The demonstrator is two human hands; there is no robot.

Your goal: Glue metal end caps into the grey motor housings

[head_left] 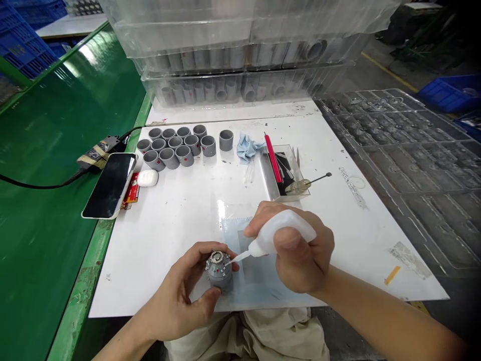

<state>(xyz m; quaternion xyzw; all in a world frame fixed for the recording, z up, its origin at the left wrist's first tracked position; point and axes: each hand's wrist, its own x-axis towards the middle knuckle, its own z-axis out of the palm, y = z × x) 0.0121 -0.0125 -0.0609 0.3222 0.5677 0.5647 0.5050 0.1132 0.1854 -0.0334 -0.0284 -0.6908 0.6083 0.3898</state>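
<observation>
Nearest us, our left hand (180, 301) grips the small grey part (220, 273) upright at the near edge of the white board (169, 225). Just right of it, our right hand (300, 258) clasps the squeeze bottle (281, 231), its long axis pointing left, the nozzle (240, 256) touching the part's top.

Bright, even overhead light. Glare streak on green bench (56, 150); softer sheen on white board (180, 210). Faint shadow under left hand (180, 296). Right corners fall dark; edges bow outward. Centre sharp.

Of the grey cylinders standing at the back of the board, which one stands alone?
The grey cylinder at the right end, beside the blue cloth; a gap parts it from the packed cluster.
</observation>
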